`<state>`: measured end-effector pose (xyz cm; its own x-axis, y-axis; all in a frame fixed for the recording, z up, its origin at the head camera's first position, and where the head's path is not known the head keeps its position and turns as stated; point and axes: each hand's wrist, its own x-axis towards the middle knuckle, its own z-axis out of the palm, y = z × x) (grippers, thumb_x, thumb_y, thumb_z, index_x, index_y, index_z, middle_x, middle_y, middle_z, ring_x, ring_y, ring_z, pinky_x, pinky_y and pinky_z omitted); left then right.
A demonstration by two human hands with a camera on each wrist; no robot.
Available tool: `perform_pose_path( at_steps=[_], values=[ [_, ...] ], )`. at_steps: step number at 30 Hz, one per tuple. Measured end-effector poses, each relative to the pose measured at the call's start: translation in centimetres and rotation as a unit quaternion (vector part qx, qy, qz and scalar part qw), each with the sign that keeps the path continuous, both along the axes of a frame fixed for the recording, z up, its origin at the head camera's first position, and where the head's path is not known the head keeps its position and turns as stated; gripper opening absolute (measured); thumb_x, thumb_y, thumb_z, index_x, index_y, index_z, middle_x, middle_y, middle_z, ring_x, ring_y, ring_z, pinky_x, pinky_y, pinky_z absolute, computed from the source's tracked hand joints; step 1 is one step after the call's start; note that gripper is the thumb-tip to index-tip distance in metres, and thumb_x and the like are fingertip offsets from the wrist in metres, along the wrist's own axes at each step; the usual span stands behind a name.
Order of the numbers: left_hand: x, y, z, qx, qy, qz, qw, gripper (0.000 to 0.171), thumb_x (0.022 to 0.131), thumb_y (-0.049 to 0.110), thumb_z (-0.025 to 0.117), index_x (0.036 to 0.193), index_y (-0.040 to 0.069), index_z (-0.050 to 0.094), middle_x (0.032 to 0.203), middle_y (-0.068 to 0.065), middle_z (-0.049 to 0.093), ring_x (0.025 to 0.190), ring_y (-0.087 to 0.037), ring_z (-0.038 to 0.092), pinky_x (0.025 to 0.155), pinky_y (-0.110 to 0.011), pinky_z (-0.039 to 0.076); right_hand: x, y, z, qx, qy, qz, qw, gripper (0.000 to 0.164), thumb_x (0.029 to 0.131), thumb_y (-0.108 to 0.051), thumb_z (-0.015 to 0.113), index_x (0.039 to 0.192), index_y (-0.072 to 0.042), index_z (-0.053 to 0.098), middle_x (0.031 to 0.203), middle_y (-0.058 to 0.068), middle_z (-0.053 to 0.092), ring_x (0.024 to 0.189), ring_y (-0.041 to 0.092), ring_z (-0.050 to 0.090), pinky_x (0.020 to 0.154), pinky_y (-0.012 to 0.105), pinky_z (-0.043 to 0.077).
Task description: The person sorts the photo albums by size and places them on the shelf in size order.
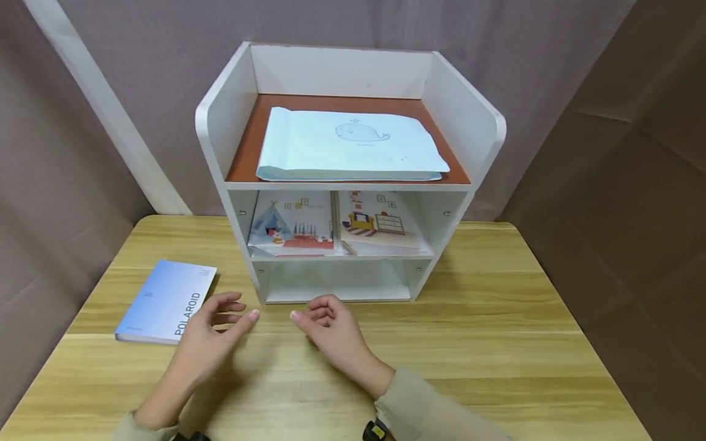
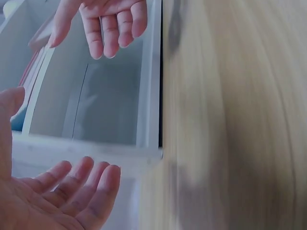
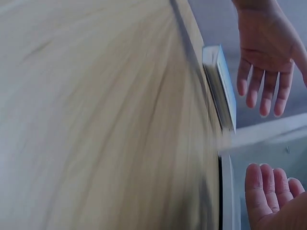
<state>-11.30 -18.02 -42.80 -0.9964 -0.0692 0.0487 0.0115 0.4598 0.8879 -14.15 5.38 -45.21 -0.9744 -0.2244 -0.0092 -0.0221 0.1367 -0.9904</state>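
Observation:
My left hand (image 1: 212, 334) hovers over the table beside a blue-and-white book (image 1: 165, 300) marked POLAROID, overlapping its right corner in the head view. My right hand (image 1: 333, 334) is in front of the white shelf unit (image 1: 488, 131), near its bottom compartment (image 1: 336, 282). Both hands are bare and hold nothing, palms facing each other with a gap between them and fingers loosely bent. In the left wrist view, the left fingers (image 2: 98, 191) are relaxed, with the right hand (image 2: 115, 19) opposite. The right wrist view shows the book (image 3: 219, 88) lying beyond the shelf's side.
On the shelf's brown top lies a pale packet (image 1: 353, 144) with a whale drawing. Two illustrated booklets, a left one (image 1: 295, 223) and a right one (image 1: 380, 223), lie in the middle compartment. The wooden table (image 1: 496, 343) extends around the unit; curtains (image 1: 353, 21) hang behind.

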Motion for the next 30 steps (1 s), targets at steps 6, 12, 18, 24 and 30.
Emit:
perform_pose_path(
  at_steps=[6, 12, 18, 24, 30],
  values=[
    [-0.4, -3.0, 0.2, -0.041, 0.026, 0.043, 0.9979, 0.057, 0.088, 0.042, 0.069, 0.129, 0.005, 0.053, 0.114, -0.014, 0.064, 0.097, -0.026, 0.062, 0.073, -0.018, 0.05, 0.3, -3.0, -0.7, 0.003, 0.001, 0.02, 1.0, 0.049, 0.082, -0.038, 0.077, 0.11, -0.003, 0.059, 0.093, 0.003, 0.063, 0.079, 0.016, 0.062, 0.066, 0.026, 0.055],
    [-1.7, -5.9, 0.3, -0.098, 0.05, 0.094, 0.9895, 0.07, 0.087, 0.047, 0.069, 0.135, 0.0, 0.048, 0.117, -0.02, 0.061, 0.105, -0.032, 0.058, 0.085, -0.029, 0.051, 0.0, -6.6, -0.9, -0.007, -0.042, 0.048, 0.998, 0.056, 0.081, -0.037, 0.079, 0.119, -0.003, 0.056, 0.093, -0.002, 0.064, 0.076, 0.014, 0.064, 0.064, 0.027, 0.056],
    [-3.0, -7.7, 0.7, -0.138, 0.044, 0.142, 0.9792, 0.083, 0.085, 0.055, 0.067, 0.14, -0.002, 0.042, 0.13, -0.026, 0.052, 0.119, -0.043, 0.046, 0.095, -0.057, 0.039, -0.3, -10.3, -0.7, -0.028, -0.119, 0.054, 0.991, 0.063, 0.08, -0.033, 0.081, 0.128, -0.004, 0.051, 0.095, -0.003, 0.063, 0.079, 0.018, 0.065, 0.068, 0.031, 0.057],
    [-3.9, -8.8, 0.4, -0.171, 0.025, 0.161, 0.9716, 0.088, 0.085, 0.056, 0.065, 0.142, -0.005, 0.039, 0.136, -0.03, 0.045, 0.122, -0.05, 0.037, 0.096, -0.062, 0.033, -1.0, -12.5, -0.8, -0.071, -0.153, 0.029, 0.985, 0.066, 0.081, -0.026, 0.081, 0.132, -0.003, 0.046, 0.102, 0.004, 0.062, 0.082, 0.026, 0.067, 0.073, 0.035, 0.058],
    [-4.8, -10.1, -0.9, -0.203, 0.009, 0.159, 0.9662, 0.096, 0.084, 0.057, 0.066, 0.144, -0.01, 0.031, 0.137, -0.036, 0.039, 0.121, -0.055, 0.035, 0.097, -0.064, 0.031, -1.1, -14.0, -1.0, -0.087, -0.173, 0.021, 0.981, 0.069, 0.081, -0.022, 0.08, 0.134, -0.002, 0.042, 0.105, 0.007, 0.061, 0.084, 0.024, 0.066, 0.076, 0.038, 0.057]
  ],
)
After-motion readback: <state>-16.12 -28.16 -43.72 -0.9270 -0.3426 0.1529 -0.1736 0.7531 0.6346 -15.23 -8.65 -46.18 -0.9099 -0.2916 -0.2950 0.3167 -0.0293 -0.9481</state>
